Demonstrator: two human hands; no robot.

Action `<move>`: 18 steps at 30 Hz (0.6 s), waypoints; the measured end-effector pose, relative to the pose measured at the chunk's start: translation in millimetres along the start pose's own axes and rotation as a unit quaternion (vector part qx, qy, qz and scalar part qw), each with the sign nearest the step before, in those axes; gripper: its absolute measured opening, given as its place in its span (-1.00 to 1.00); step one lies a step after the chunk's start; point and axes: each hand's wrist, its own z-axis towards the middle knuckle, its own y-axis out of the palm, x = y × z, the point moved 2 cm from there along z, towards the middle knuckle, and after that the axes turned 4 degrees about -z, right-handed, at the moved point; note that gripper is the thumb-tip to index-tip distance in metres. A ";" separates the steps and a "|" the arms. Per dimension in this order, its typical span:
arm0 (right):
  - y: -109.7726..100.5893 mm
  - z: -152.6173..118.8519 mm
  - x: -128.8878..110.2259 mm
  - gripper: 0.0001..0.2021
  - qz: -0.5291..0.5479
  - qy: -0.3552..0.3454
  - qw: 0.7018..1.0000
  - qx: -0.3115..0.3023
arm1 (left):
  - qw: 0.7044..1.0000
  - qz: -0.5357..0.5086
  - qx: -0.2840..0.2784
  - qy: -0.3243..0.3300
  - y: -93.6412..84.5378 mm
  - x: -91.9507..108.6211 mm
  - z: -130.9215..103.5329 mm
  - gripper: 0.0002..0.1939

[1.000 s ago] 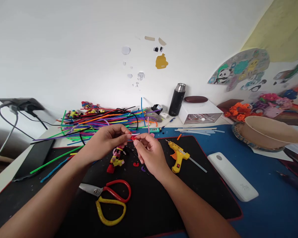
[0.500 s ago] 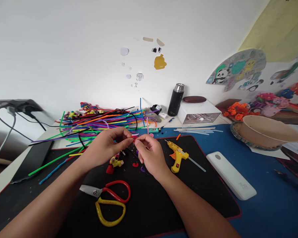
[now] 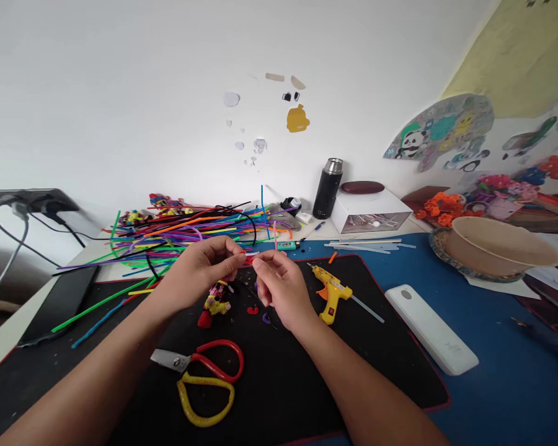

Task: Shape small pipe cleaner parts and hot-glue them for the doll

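Observation:
Above the black mat (image 3: pixel 283 384), my left hand (image 3: pixel 204 269) and my right hand (image 3: pixel 281 285) meet with fingertips pinched around a short red piece of pipe cleaner (image 3: pixel 249 261). Most of that piece is hidden by the fingers. Below them, a small red curled piece (image 3: pixel 252 310) and a purple curled piece (image 3: pixel 266 318) lie on the mat. A small yellow, red and pink pipe-cleaner figure (image 3: pixel 217 303) rests just under my left hand. Nearer to me are scissors (image 3: pixel 199 365) with one red and one yellow handle, blades to the left.
A yellow glue gun (image 3: pixel 333 292) with a glue stick lies right of my hands. A heap of coloured pipe cleaners (image 3: pixel 190 226) spreads behind my left hand. A white oblong case (image 3: pixel 430 328), a black flask (image 3: pixel 328 189) and a beige bowl (image 3: pixel 502 248) stand farther off.
My fingertips have shifted slightly apart, showing a little more of the red piece between them. The whole view has moved very slightly; the things on the mat lie as before.

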 end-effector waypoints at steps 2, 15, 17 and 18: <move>-0.3 -0.2 -0.7 -0.64 0.000 -0.011 1.000 0.005 | 1.000 -0.007 0.005 -0.004 0.4 0.5 -0.2 -0.58; 2.0 -0.6 1.0 -0.68 -0.006 -0.023 1.000 0.000 | 0.999 -0.035 0.015 -0.006 1.2 -7.0 0.2 -0.56; 1.8 -0.4 1.4 -0.68 -0.007 -0.023 1.000 0.000 | 0.999 -0.034 0.016 -0.005 1.5 -6.3 -0.3 -0.56; 1.7 -0.2 1.5 -0.69 -0.007 -0.023 1.000 0.001 | 0.999 -0.033 0.018 -0.004 1.5 -5.5 -0.6 -0.56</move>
